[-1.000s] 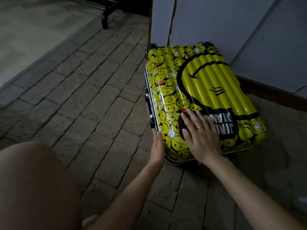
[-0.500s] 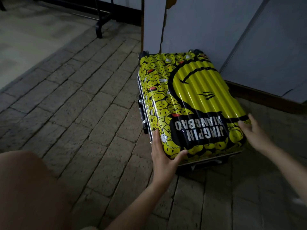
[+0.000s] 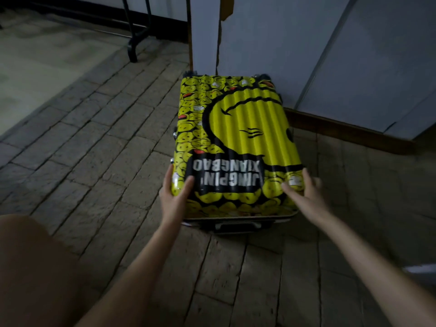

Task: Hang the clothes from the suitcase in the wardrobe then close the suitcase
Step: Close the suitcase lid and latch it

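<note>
A yellow hard-shell suitcase (image 3: 245,128) printed with smiley faces lies flat and closed on the brick floor, its top handle (image 3: 236,225) facing me. My left hand (image 3: 173,197) is at its near left corner, with straight fingers along the side and the thumb across the lid. My right hand (image 3: 304,194), blurred, is at the near right corner, thumb on the lid and fingers down the right side. The pale wardrobe panels (image 3: 271,43) rise just behind the suitcase. No clothes are visible.
A black metal rack leg (image 3: 133,43) stands on the floor at the back left, beside a pale rug (image 3: 35,67). My bare knee (image 3: 30,267) fills the lower left corner. A dark wooden skirting (image 3: 342,133) runs along the right.
The suitcase has turned so its handle end faces me. My right hand left the lid's middle for the near right corner; my left hand's thumb came up onto the lid.
</note>
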